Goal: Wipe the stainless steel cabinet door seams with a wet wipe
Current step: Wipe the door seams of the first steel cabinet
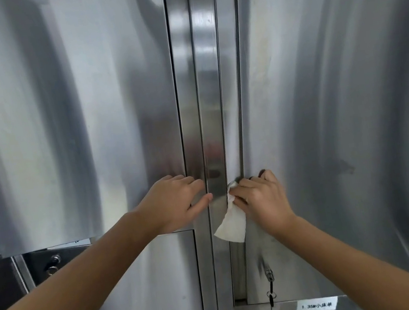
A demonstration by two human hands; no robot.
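- Our right hand (263, 199) grips the crumpled white wet wipe (231, 226) with curled fingers, pressing its top against the dark vertical seam (239, 123) beside the brushed stainless steel right door (350, 106); the loose end hangs below the hand.
- Our left hand (176, 201) lies open, fingers straight, on the edge of the brushed steel left door (60, 123) (thumb touching the shiny central post (208, 74)).
- Below the right hand, a small key (271, 296) hangs from a lock.

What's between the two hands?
Head view: the upright steel post; the left hand has its thumb on it, and the wipe in the right hand covers its right edge.
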